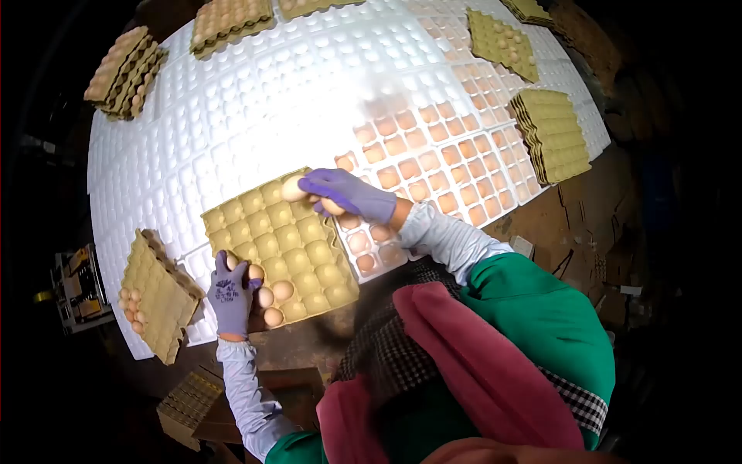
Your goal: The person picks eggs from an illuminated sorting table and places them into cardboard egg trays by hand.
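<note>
A yellowish cardboard egg tray (286,243) lies in front of me, its cells mostly bare. My left hand (232,294), in a purple glove, is closed round eggs at the tray's left edge; one egg (255,272) shows by its fingers. Just below it, loose eggs (273,316) sit in the tray's near left corner. Over the tray's far right corner, my gloved right hand (348,193) grips a pale egg (294,189) at its fingertips, with another egg (332,206) under the fingers.
White foam trays (255,131) cover the table, those at the right filled with eggs (437,182). Cardboard tray stacks stand at the left (158,298), the far left (127,73), the far edge (232,23) and the right (550,135). A cardboard tray (502,42) with eggs lies far right.
</note>
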`<state>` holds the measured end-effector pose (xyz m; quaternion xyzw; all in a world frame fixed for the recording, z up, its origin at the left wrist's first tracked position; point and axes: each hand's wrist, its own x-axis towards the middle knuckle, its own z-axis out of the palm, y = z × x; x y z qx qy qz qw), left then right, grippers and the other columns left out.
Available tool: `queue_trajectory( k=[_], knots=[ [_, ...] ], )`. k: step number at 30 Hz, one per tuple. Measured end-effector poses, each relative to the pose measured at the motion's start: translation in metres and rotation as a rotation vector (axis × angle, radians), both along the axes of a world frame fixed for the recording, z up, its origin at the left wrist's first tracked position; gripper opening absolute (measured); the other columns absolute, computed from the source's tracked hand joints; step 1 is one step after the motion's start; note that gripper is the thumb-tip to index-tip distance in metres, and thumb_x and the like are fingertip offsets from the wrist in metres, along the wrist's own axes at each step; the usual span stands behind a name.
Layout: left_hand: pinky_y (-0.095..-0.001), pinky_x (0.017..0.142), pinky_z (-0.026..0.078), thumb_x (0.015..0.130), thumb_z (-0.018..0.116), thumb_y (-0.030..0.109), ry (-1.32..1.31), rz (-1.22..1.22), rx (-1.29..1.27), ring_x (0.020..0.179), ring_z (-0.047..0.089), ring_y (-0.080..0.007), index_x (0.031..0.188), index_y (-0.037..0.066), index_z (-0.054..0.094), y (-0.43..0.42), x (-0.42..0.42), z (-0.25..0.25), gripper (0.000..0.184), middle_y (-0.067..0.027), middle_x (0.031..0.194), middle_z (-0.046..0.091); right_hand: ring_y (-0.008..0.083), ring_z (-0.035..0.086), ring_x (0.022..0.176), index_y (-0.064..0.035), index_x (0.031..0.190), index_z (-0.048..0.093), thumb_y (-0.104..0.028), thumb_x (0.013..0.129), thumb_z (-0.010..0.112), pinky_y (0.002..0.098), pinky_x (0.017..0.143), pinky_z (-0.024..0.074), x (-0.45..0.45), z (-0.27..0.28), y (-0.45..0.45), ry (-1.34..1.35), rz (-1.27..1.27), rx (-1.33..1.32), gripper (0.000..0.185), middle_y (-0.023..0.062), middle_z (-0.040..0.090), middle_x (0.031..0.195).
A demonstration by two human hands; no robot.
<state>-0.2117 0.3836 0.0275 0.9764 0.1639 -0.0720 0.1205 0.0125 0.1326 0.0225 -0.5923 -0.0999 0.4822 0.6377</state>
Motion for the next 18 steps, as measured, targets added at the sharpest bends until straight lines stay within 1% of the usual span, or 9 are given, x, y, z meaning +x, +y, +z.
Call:
queue_trajectory(
  k=[3, 4, 7, 8, 9, 11, 13, 16, 18],
  knots=[
    [-0.0410, 0.099, 0.051, 0.081, 0.078, 0.016, -0.115, 0.084, -0.157, 0.125, 0.057, -0.0385, 0.120, 0.009, 0.071, 0.008, -0.011, -0.006, 0.040, -0.0209, 0.147, 0.048, 0.0115, 0.054, 0.093, -0.0059, 0.130, 0.067, -0.050, 0.100, 0.058, 0.0265, 0.084, 0.0468, 0.026, 0.017, -0.119, -0.018, -0.306, -0.058, 0.054, 0.0021, 0.064, 0.108],
    [-0.0384, 0.100, 0.049, 0.083, 0.077, 0.013, -0.159, 0.201, -0.328, 0.121, 0.058, -0.0351, 0.124, 0.006, 0.069, 0.006, -0.009, -0.001, 0.042, -0.0184, 0.143, 0.050, 0.0111, 0.056, 0.090, -0.0048, 0.128, 0.068, -0.051, 0.097, 0.062, 0.0270, 0.081, 0.0476, 0.051, -0.018, -0.158, -0.094, -0.373, -0.057, 0.055, 0.0009, 0.066, 0.104],
    [-0.0360, 0.099, 0.048, 0.084, 0.076, 0.008, -0.308, 0.319, -0.584, 0.117, 0.058, -0.0266, 0.125, 0.004, 0.069, -0.036, 0.055, 0.023, 0.041, -0.0135, 0.139, 0.052, 0.0197, 0.065, 0.090, -0.0007, 0.118, 0.068, -0.050, 0.092, 0.070, 0.0318, 0.082, 0.0507, 0.128, -0.072, -0.255, -0.403, -0.714, -0.636, 0.056, 0.0082, 0.070, 0.102],
    [-0.0351, 0.098, 0.048, 0.085, 0.075, 0.007, -0.302, 0.327, -0.619, 0.116, 0.058, -0.0249, 0.126, 0.005, 0.069, -0.063, 0.093, 0.026, 0.041, -0.0135, 0.138, 0.052, 0.0267, 0.064, 0.102, -0.0028, 0.121, 0.066, -0.048, 0.090, 0.070, 0.0373, 0.087, 0.0509, 0.151, -0.080, -0.274, -0.704, -0.667, -0.743, 0.056, 0.0146, 0.067, 0.111],
    [-0.0309, 0.091, 0.051, 0.089, 0.072, 0.007, -0.364, 0.098, -0.491, 0.111, 0.060, -0.0234, 0.128, 0.003, 0.066, -0.087, 0.136, 0.020, 0.039, -0.0112, 0.137, 0.053, 0.0337, 0.062, 0.113, -0.0049, 0.125, 0.065, -0.047, 0.088, 0.070, 0.0427, 0.093, 0.0511, 0.174, -0.083, -0.291, -1.006, -0.643, -0.889, 0.056, 0.0210, 0.064, 0.120],
    [-0.0300, 0.076, 0.053, 0.088, 0.075, 0.011, -0.263, 0.032, -0.547, 0.083, 0.062, -0.0130, 0.127, 0.005, 0.068, -0.158, 0.224, 0.015, 0.040, -0.0082, 0.137, 0.054, 0.0355, 0.059, 0.116, -0.0090, 0.127, 0.064, -0.042, 0.089, 0.068, 0.0461, 0.094, 0.0508, 0.205, -0.095, -0.307, -1.096, -0.506, -1.006, 0.050, 0.0211, 0.059, 0.129],
    [-0.0332, 0.074, 0.054, 0.089, 0.076, 0.027, -0.350, -0.179, -0.345, 0.068, 0.062, -0.0175, 0.126, 0.016, 0.070, -0.223, 0.304, -0.018, 0.038, -0.0116, 0.135, 0.055, 0.0357, 0.061, 0.114, -0.0120, 0.128, 0.063, -0.037, 0.090, 0.066, 0.0468, 0.093, 0.0517, 0.227, -0.108, -0.318, -1.073, -0.297, -1.022, 0.045, 0.0205, 0.054, 0.135],
    [-0.0461, 0.083, 0.056, 0.089, 0.071, 0.030, -0.353, -0.277, -0.158, 0.104, 0.067, -0.0359, 0.124, 0.020, 0.068, -0.300, 0.406, -0.067, 0.037, -0.0152, 0.140, 0.053, 0.0354, 0.063, 0.110, -0.0171, 0.131, 0.062, -0.028, 0.092, 0.062, 0.0466, 0.088, 0.0535, 0.254, -0.108, -0.311, -1.193, -0.272, -0.946, 0.041, 0.0198, 0.050, 0.141],
    [-0.0457, 0.083, 0.056, 0.090, 0.067, 0.026, -0.048, -0.271, -0.061, 0.104, 0.067, -0.0345, 0.123, 0.021, 0.068, -0.336, 0.453, -0.084, 0.033, -0.0157, 0.135, 0.054, 0.0338, 0.065, 0.106, -0.0213, 0.134, 0.060, -0.018, 0.093, 0.057, 0.0437, 0.082, 0.0556, 0.263, -0.106, -0.295, -1.294, -0.311, -0.894, 0.041, 0.0184, 0.051, 0.140]
  ],
)
